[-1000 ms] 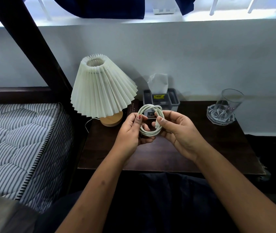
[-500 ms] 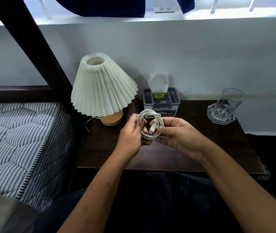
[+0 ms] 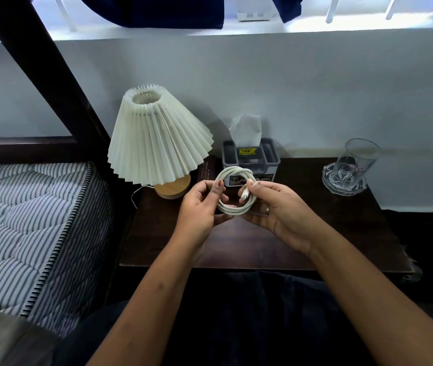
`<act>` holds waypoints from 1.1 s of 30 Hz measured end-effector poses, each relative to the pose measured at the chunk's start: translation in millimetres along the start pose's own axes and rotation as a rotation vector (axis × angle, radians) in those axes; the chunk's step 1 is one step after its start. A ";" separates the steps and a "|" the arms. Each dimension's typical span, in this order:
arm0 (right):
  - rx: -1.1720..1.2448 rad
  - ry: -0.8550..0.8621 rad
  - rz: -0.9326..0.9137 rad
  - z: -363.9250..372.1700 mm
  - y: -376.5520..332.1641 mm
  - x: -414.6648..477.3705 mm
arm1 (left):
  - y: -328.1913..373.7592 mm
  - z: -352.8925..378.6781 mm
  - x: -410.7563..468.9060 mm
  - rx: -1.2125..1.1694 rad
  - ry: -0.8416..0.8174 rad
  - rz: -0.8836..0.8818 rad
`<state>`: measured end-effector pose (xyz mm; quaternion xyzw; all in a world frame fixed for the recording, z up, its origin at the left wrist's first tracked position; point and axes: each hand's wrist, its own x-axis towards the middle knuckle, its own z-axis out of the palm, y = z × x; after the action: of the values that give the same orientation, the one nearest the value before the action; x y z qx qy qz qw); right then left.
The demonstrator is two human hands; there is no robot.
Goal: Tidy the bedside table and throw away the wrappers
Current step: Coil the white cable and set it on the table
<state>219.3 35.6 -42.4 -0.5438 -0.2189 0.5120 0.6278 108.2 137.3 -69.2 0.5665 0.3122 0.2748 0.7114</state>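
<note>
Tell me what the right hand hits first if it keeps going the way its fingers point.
Probably the left hand: the right hand points leftward across the coiled white cable both hold. Depth is uncertain.

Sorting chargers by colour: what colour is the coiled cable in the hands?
White, or off-white: the coiled cable shows best in the head view.

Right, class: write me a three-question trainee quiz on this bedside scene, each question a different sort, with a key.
1. True or false: the coiled white cable rests flat on the dark wooden bedside table.
2. Which stands nearest the pleated cream lamp? A) clear drinking glass B) grey tissue box C) striped mattress
3. Fill in: the glass stands on a clear glass ____.

Key: 1 false: the left hand and right hand hold it up. 2 B. 3 coaster.
</note>
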 end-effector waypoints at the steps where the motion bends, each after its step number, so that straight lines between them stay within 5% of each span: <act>1: -0.037 0.023 0.006 -1.8 0.6 0.8 | 0.0 -0.7 0.4 -0.011 0.013 -0.002; 33: 0.094 0.270 -0.075 -49.4 2.2 -7.6 | -16.8 68.1 10.4 -0.275 -0.016 -0.053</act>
<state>256.6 6.0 -57.8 -0.5693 -0.1287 0.4200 0.6949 167.1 98.4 -75.8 0.4574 0.2810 0.2916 0.7917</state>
